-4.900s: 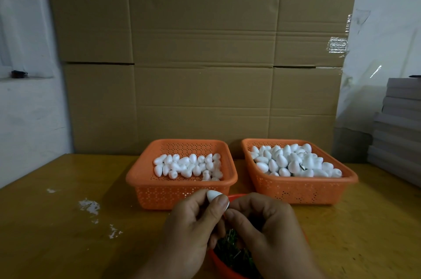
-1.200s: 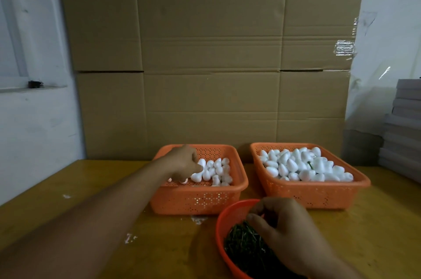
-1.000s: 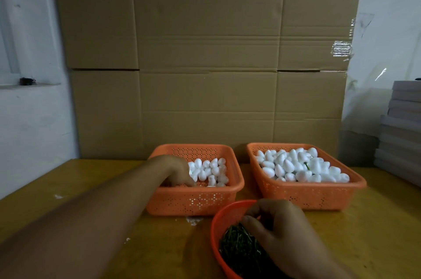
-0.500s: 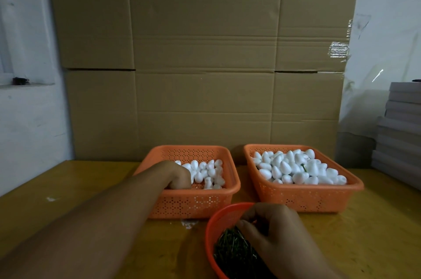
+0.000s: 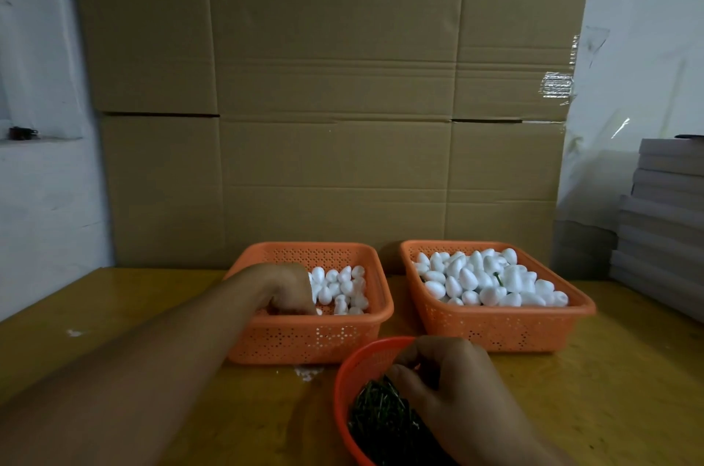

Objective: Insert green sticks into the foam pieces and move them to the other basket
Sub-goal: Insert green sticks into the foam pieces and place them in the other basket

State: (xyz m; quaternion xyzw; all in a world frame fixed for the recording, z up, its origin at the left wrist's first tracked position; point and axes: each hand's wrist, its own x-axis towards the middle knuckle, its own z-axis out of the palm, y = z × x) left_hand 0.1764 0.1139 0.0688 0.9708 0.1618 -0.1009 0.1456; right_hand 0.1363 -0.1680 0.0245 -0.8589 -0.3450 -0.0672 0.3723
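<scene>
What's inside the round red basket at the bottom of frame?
The round red basket holds a heap of thin dark green sticks. The right hand reaches in over it, covering the basket's right part and any stick the fingertips may hold.

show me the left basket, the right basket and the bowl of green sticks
left basket (image 5: 304, 341), head view, front wall
right basket (image 5: 499, 330), head view, front wall
bowl of green sticks (image 5: 344, 378), head view, bare left rim
</scene>
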